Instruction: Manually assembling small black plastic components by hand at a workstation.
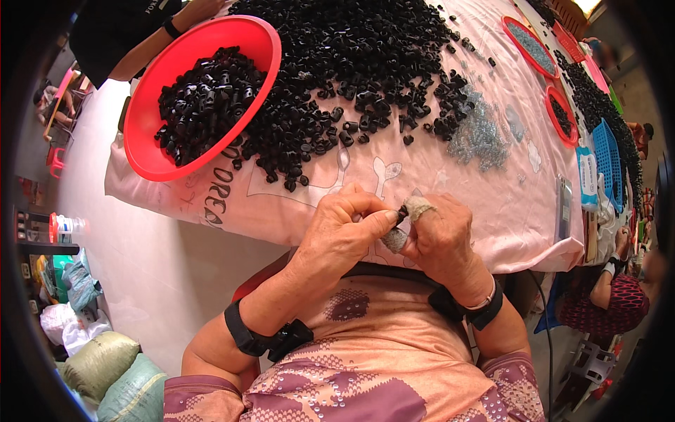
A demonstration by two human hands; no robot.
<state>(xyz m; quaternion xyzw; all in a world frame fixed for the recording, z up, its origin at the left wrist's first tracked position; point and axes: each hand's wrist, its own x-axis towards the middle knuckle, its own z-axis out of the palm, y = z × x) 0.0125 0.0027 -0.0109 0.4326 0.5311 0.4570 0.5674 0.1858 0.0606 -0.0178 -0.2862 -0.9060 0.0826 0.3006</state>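
Observation:
My left hand [348, 224] and my right hand [446, 232] meet over the near edge of a table covered with a pink printed cloth [295, 225]. Between their fingertips is a small black plastic part [402, 214], mostly hidden by the fingers. Both hands are closed in a pinch around it. Grey-beige wrapping [420, 206] covers the thumb and a finger of my right hand. Just beyond lies a large heap of similar black plastic parts [365, 56]. Small clear bluish pieces [481, 137] are spread to the right of that heap.
A red basin [275, 53] of black parts stands at the left, with a person's arm [144, 53] behind it. Smaller red bowls [550, 105], a blue basket [608, 158] and a phone [564, 204] lie on the right. Sacks [102, 366] sit on the floor, lower left.

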